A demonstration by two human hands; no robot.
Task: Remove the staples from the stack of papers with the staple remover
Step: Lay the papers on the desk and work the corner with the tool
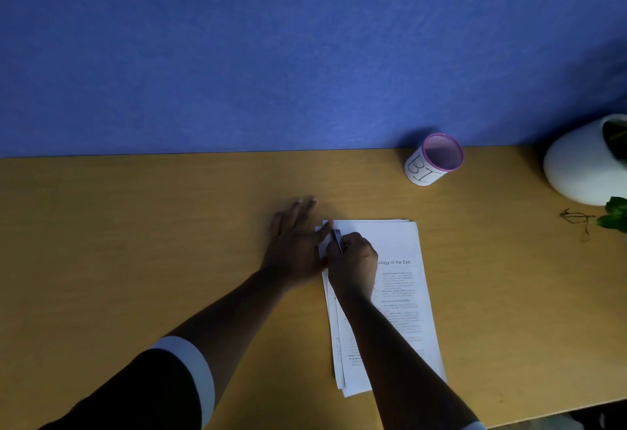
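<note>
A stack of printed white papers (pixel 393 243) lies on the wooden desk (pixel 169 226), its sheets slightly fanned. My left hand (pixel 293 243) lies flat with fingers spread, pressing the stack's top left corner with the thumb. My right hand (pixel 353 260) is closed around a slim dark staple remover (pixel 337 239), whose tip points at that same corner. The staple itself is hidden under the tool and hands.
A pink-rimmed mesh cup labelled "BIN" (pixel 434 159) stands at the back of the desk, right of the papers. A white round plant pot (pixel 583 161) with green leaves (pixel 615 214) sits at the far right, with eyeglasses (pixel 576 217) beside it. A blue partition (pixel 271 56) backs the desk.
</note>
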